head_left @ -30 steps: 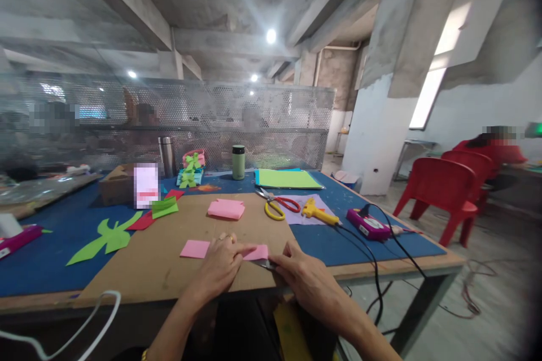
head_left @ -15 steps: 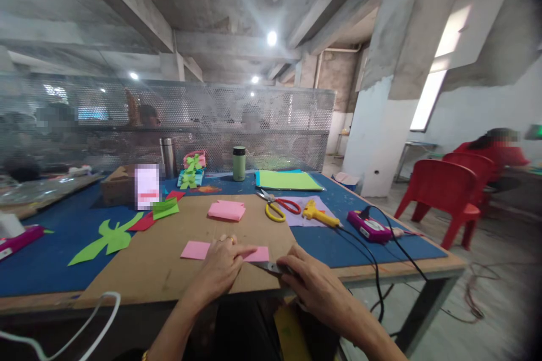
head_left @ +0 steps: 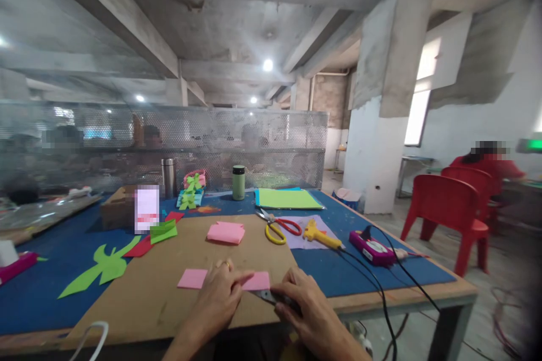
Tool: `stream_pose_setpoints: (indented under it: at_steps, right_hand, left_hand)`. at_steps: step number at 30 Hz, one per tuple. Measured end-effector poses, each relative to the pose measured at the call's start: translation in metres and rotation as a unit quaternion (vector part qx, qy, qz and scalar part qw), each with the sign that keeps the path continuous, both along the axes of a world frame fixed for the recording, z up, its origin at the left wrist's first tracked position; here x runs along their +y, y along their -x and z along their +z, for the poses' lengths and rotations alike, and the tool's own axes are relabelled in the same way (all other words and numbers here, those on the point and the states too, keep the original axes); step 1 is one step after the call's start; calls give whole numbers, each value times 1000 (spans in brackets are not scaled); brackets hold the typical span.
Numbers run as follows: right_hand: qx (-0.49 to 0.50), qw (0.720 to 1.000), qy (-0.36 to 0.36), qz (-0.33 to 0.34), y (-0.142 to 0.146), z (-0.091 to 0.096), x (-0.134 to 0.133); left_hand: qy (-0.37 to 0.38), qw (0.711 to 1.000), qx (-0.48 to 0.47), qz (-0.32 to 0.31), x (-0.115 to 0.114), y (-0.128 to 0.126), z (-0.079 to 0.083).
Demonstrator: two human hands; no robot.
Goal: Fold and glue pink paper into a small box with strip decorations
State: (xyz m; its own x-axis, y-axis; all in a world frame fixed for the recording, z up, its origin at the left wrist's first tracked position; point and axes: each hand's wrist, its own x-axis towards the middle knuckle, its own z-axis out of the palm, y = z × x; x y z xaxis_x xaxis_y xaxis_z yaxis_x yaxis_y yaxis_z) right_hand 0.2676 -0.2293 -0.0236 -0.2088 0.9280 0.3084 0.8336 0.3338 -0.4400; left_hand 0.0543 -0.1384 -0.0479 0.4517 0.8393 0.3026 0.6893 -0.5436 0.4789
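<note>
A pink paper strip lies flat on a brown cardboard sheet near the table's front edge. My left hand rests on the strip's middle, fingers stretched flat and pressing it down; a ring shows on one finger. My right hand is closed round a dark cutting tool, whose tip touches the strip's right end. A stack of folded pink paper sits farther back on the cardboard.
Scissors, a yellow glue gun and a pink device with black cables lie to the right. Green cut-outs, a green sheet and bottles stand behind. A mesh screen backs the table. Red chairs and a seated person are at right.
My right hand has slid a little left, bringing the tool's tip against the strip's right end. The camera tilted upward, so the table sits lower in view. My left hand stays put.
</note>
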Motion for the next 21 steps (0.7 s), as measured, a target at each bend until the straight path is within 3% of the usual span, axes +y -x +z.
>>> stream_pose_setpoints:
  at_steps: [6,13,21]
  right_hand:
    - [63,998,-19,16,-10,-15,1]
    - [69,997,-21,1,-8,-15,5]
    - [44,997,-46,39,-25,-31,24]
  left_hand:
    - [-3,1000,-6,0,-1,0,-1]
    - [6,1000,-6,-6,0,0,1]
    - [15,1000,-26,-8,-12,1,18]
